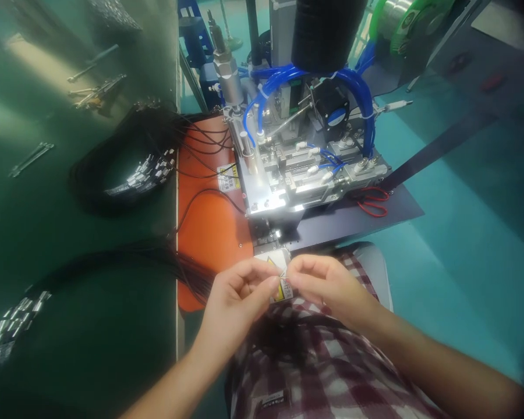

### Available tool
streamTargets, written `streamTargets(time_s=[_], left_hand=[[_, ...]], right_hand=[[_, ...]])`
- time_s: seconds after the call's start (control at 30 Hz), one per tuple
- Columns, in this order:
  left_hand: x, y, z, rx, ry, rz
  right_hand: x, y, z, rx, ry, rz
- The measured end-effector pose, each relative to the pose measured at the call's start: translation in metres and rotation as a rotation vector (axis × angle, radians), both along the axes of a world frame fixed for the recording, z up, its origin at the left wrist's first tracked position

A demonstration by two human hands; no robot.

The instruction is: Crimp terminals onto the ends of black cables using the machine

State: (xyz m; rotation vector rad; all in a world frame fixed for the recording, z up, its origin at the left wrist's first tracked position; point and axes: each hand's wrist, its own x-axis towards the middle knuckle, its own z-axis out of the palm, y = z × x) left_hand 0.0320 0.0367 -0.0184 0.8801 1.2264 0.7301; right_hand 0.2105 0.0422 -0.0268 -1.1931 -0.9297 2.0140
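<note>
My left hand (244,291) is closed in a pinch in front of my lap, thumb against fingertips. Facing it, my right hand (332,285) pinches too, its fingertips almost meeting the left ones. A thin pale piece (283,278) spans the small gap between them; it is too small to name. Just beyond the hands is a machine with an orange base (213,227) and a bright metal top (266,198). A white and yellow warning label (287,291) shows behind the fingertips. Black cables (196,273) run past the left hand's outer side.
On the green table (126,326) at left lie a coil of black cables (87,180) and a bundle with silver metal ends (20,323). Several loose metal pieces (98,93) lie farther back. Blue air hoses (362,99) arch over the machine. Red-handled scissors (374,203) rest at its right.
</note>
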Motion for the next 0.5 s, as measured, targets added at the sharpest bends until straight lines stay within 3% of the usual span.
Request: streamTargets(time_s=[0.3, 0.5], left_hand=[[0.0, -0.001, 0.005, 0.039, 0.016, -0.069], [-0.001, -0.001, 0.006, 0.06, 0.025, -0.08]], right_hand=[[0.01, 0.012, 0.015, 0.22, -0.192, 0.05], [0.008, 0.015, 0.014, 0.165, -0.194, 0.093]])
